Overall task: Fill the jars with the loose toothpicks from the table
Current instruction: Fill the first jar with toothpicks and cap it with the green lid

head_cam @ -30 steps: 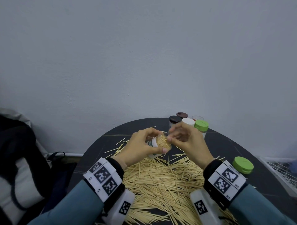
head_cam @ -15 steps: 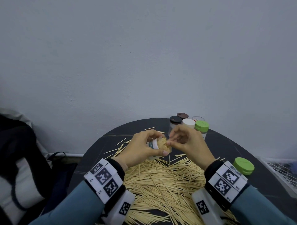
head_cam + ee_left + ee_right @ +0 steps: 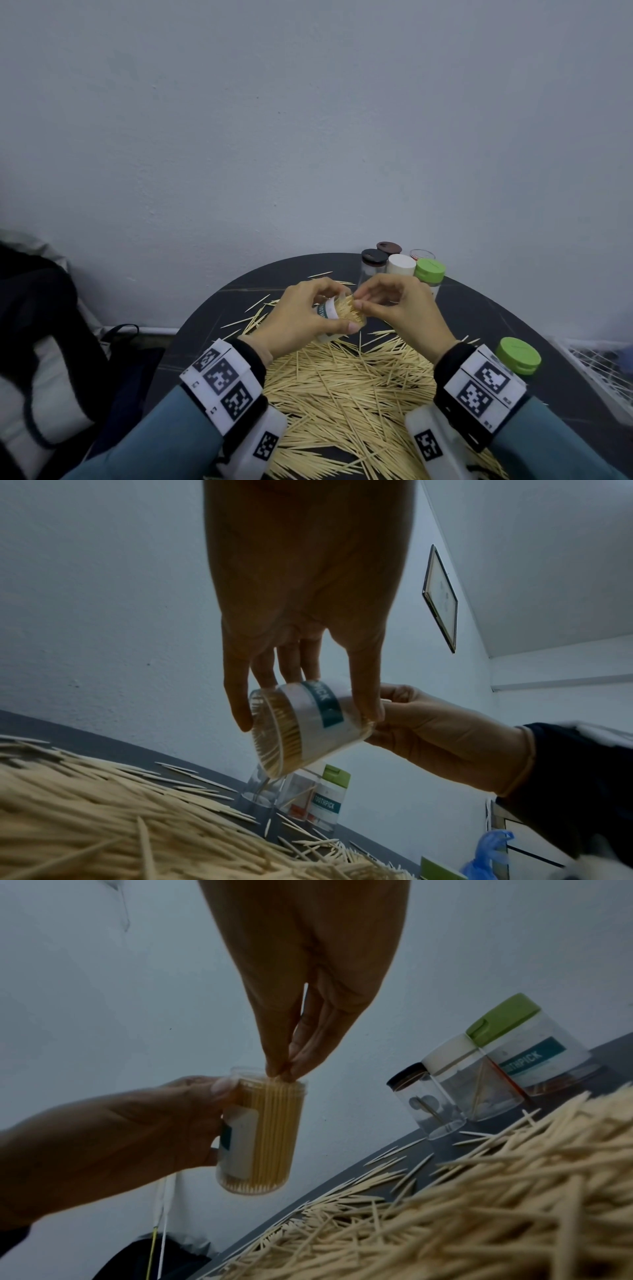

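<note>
My left hand [image 3: 344, 310] grips a clear jar [image 3: 329, 309] with a white and teal label, held tilted above the table. The jar [image 3: 270, 1137] is packed with upright toothpicks. My right hand [image 3: 358, 303] has its fingertips [image 3: 282, 1073] pinched together on the toothpick tips at the jar's mouth. A big pile of loose toothpicks [image 3: 342, 387] lies on the dark round table [image 3: 479, 318] below both hands. In the left wrist view the jar's [image 3: 308, 729] base faces the camera, with my thumb and fingers round it.
Several jars stand at the table's far edge: dark-lidded [image 3: 374, 257], white-lidded [image 3: 400, 264], green-lidded [image 3: 430, 270]. Another green-lidded jar [image 3: 519, 354] stands by my right wrist. A black bag [image 3: 41, 325] lies left of the table, a white wire rack [image 3: 599, 370] to the right.
Both hands have barely shifted. My left hand still holds the jar and my right fingertips stay at its mouth.
</note>
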Available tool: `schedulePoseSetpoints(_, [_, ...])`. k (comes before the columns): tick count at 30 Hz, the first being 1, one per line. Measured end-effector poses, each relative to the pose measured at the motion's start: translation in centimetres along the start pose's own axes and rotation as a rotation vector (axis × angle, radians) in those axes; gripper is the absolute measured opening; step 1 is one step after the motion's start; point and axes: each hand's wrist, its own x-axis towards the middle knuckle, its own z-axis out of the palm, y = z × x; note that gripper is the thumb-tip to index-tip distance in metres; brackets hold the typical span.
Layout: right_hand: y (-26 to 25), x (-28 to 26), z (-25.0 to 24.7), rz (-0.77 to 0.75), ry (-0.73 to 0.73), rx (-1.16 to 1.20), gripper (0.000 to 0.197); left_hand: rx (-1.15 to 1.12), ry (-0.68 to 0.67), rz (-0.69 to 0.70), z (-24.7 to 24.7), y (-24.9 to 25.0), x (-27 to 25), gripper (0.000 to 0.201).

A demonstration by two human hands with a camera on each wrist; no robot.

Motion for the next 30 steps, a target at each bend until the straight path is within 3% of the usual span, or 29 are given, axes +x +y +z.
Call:
schedulePoseSetpoints(7, [0.0,0.0,-0.3,-0.03,-0.112,-0.157,0.002,-0.015,-0.003,-0.005,0.0,0.0,0.0,0.049])
schedulePoseSetpoints(13, [-0.6,0.3,-1.9,0.044,-0.084,-0.142,0.005,-0.04,-0.018,-0.015,-0.1,0.1,0.0,0.05])
schedulePoseSetpoints(16, [-0.2,1.1,-3.4,0.186,-0.306,-0.364,0.013,-0.045,-0.022,-0.015,-0.3,0.4,0.0,0.052])
schedulePoseSetpoints(19, [0.6,1.6,-4.5,0.374,-0.729,-0.808,0.053,-0.056,-0.016,-0.021,-0.4,0.4,0.1,0.052])
schedulePoseSetpoints(21, [0.8,1.4,-4.7,0.432,-0.869,-0.975,0.073,-0.056,-0.016,-0.024,-0.5,0.3,0.1,0.052])
schedulePoseSetpoints(25, [1.5,0.9,-3.8,0.407,-0.921,-0.951,0.076,-0.068,-0.013,-0.024,-0.5,0.3,0.1,0.051])
schedulePoseSetpoints(30, [1.6,0.7,-2.0,0.277,-0.928,-0.97,0.058,-0.066,-0.01,-0.014,-0.4,0.4,0.1,0.051])
